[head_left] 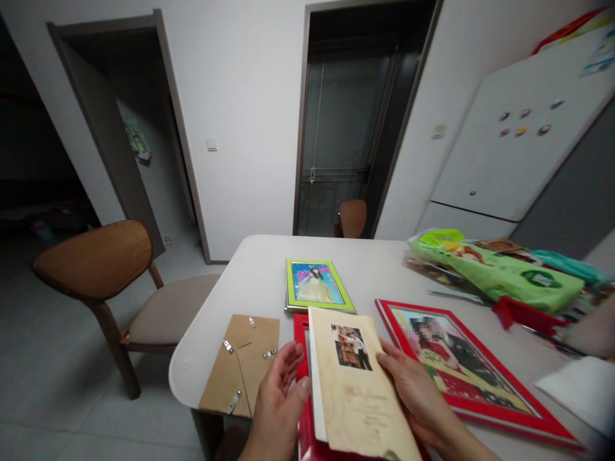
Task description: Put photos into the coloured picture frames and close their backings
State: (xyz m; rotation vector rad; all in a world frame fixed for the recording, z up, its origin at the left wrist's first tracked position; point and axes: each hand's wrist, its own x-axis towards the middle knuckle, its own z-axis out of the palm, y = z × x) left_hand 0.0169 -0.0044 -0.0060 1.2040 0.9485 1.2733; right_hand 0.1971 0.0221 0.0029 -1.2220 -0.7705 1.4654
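Note:
A cream paper sheet (355, 410) with a small printed picture and faint script lies over a red picture frame (300, 326), with a white layer showing along its left edge. My right hand (408, 387) pinches the sheet's right edge, thumb on top. Beside the left edge, my left hand (283, 400) is open, fingers apart and slightly curled by the red frame's side. Left of it lies a brown backing board (223, 368) with metal clips. A green picture frame (344, 296) with a photo lies just beyond. To the right rests a larger red picture frame (509, 416) holding a photo.
Green packaging (542, 282) and other items are heaped at the table's right, near a red object (523, 317) and white paper (583, 390). Another person's arm (593, 326) reaches in there. A wooden chair (96, 262) stands left of the white table (254, 269).

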